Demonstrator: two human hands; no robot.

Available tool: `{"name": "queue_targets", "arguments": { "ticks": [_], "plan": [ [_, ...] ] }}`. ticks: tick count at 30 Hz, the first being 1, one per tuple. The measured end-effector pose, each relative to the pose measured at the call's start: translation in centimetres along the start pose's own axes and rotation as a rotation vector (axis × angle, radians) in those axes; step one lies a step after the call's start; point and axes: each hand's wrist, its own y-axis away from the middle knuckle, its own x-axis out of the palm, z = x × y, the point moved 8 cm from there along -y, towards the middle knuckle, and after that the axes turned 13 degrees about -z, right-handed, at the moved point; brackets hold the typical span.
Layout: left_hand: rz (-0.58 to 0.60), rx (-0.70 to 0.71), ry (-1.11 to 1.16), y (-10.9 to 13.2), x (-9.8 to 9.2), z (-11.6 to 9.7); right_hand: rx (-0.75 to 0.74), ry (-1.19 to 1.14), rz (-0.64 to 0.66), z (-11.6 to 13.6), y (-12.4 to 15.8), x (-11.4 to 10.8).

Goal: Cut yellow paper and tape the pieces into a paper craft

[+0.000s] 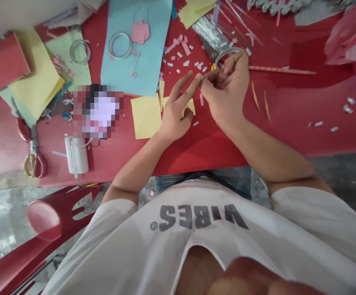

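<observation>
As I inspect the red table (208,153) from its near edge inward, a white block (77,155) lies toward the left, with scissors (33,146) farther left. Deeper in, a yellow sheet (146,118) lies flat, partly hidden by the left hand (178,112), whose fingers are spread, one tip meeting the right hand (228,92). The right hand's fingers are curled, tips close together; I cannot tell whether they grip anything. Just beyond is a grey ring (222,53), contact with those fingers undetermined. A striped stick (282,70) extends rightward. Toward the far edge, a blue sheet (145,76) carries a pink flower cutout (140,32) and a second ring (110,44).
</observation>
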Motion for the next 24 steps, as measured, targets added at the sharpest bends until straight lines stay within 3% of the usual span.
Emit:
{"name": "queue_targets", "arguments": {
  "ticks": [3,10,15,18,24],
  "plan": [
    [0.032,-0.006,0.068,0.2,0.5,0.1,0.053,0.067,0.015,-0.6,-0.2,0.0],
    [0.059,0.036,0.103,0.3,0.7,0.9,-0.080,0.037,0.044,0.1,0.2,0.2],
    [0.071,0.068,0.118,0.4,0.7,1.1,-0.048,0.057,0.093,1.0,0.8,0.5],
    [0.068,-0.021,0.147,0.2,0.4,0.5,-0.012,0.088,0.068,1.6,0.9,0.3],
    [0.024,-0.347,0.305,0.0,-0.1,-0.3,0.051,0.126,0.019,1.4,0.6,0.2]
  ]
}}
